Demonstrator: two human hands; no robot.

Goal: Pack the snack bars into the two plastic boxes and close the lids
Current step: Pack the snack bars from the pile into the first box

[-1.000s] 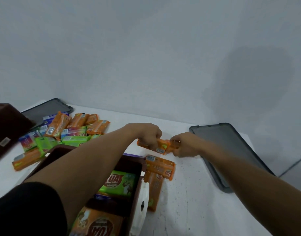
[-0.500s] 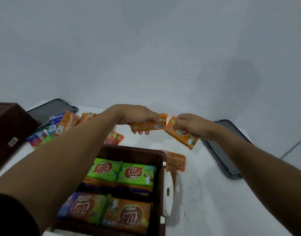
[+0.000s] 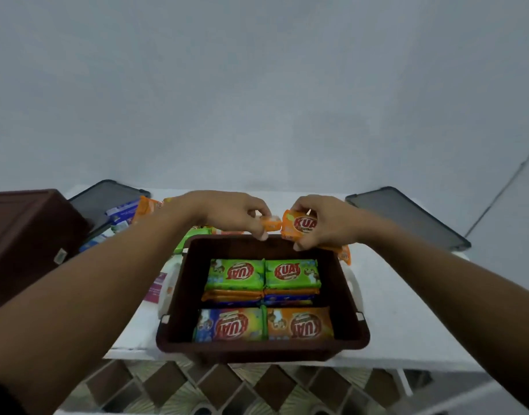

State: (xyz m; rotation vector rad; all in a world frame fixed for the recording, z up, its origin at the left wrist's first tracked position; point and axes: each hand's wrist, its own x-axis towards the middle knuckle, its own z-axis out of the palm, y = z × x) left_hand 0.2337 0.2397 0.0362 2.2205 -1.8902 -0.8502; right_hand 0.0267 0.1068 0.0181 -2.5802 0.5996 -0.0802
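Note:
A brown plastic box [image 3: 344, 298] sits at the table's near edge, holding stacked green, orange and blue snack bars [image 3: 263, 298]. My left hand [image 3: 233, 214] pinches an orange snack bar [image 3: 271, 223] end-on above the box's far rim. My right hand [image 3: 323, 223] grips another orange snack bar [image 3: 297, 224], its label facing me, just right of the first. A second brown box [image 3: 26, 235] stands at the left edge. Loose snack bars [image 3: 128, 214] lie behind my left arm, partly hidden.
Two dark grey lids lie flat on the white table [image 3: 407, 295]: a left lid [image 3: 104, 199] at the back left, a right lid [image 3: 407, 217] at the back right. The wall rises right behind. Patterned floor tiles [image 3: 227, 387] show below the table's front edge.
Both hands, each holding an orange bar, have come toward me from the table beyond the box to just above its far rim. The view has tilted down, showing the whole box.

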